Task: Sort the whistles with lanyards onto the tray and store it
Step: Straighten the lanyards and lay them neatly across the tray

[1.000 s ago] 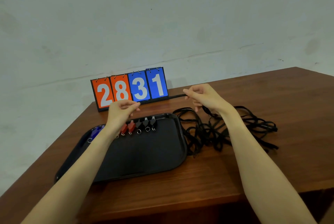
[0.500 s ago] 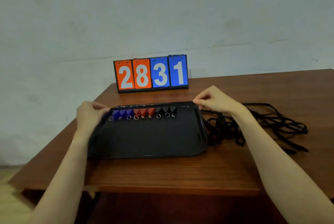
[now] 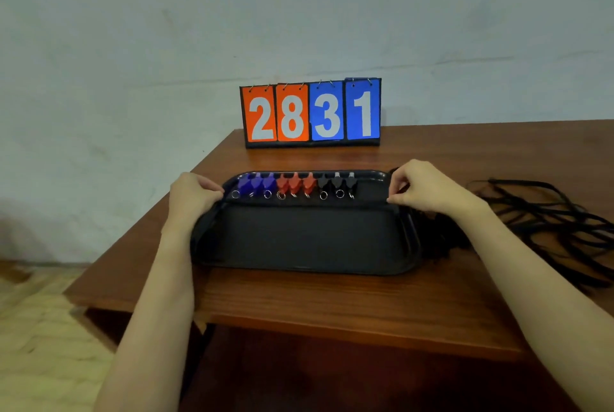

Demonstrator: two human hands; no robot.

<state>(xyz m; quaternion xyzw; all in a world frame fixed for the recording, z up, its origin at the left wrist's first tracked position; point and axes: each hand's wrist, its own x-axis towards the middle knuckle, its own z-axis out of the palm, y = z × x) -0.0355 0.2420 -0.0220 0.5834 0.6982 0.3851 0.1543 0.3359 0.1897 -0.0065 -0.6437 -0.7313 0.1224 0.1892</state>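
A black tray (image 3: 299, 239) lies on the wooden table (image 3: 332, 305). Along its far edge stands a row of whistles: three blue (image 3: 255, 184), three red (image 3: 294, 183) and three black (image 3: 337, 183), each with a metal ring. My left hand (image 3: 191, 199) is at the tray's left end and my right hand (image 3: 428, 192) at its right end. Each hand pinches one end of a black lanyard (image 3: 305, 204), which is stretched straight across the tray just in front of the whistles.
A tangled pile of black lanyards (image 3: 548, 222) lies on the table to the right of the tray. A flip scoreboard (image 3: 312, 112) reading 2831 stands at the back against the wall. The table's left corner and front edge are close, with floor (image 3: 40, 328) below.
Both hands came down from above the tray to its two ends. The camera view shifted left and down, so the tray now sits centred.
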